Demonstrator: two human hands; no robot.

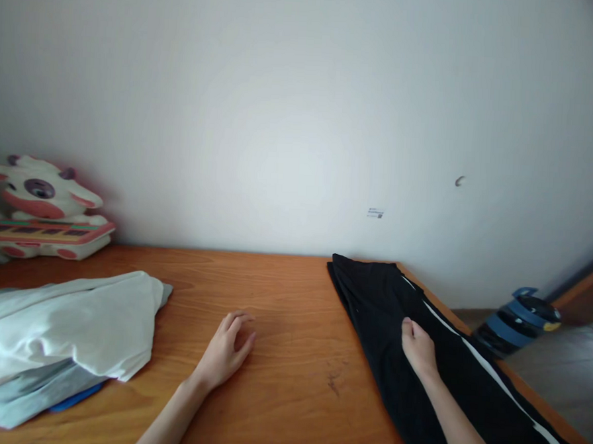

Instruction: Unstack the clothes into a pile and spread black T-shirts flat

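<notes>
On the wooden tabletop, my left hand (225, 351) rests with fingers loosely curved and thumb apart, holding nothing. My right hand (418, 347) is closed over the middle of a black garment with a white stripe down one side, which looks like folded trousers (380, 332). The cloth around that hand lies flat, and whether a bit of it is pinched inside the fingers is hidden. Left of my left hand lies a heap of clothes, with a white garment (97, 317) on top, grey cloth (44, 391) below it and a blue edge (76, 399) underneath.
A cow-shaped toy keyboard (48, 212) stands at the back left against the white wall (282, 115). Beyond the right edge of the table (283, 287) is a black and blue bottle (512, 326). A small hook (459, 181) and a label (375, 213) are on the wall.
</notes>
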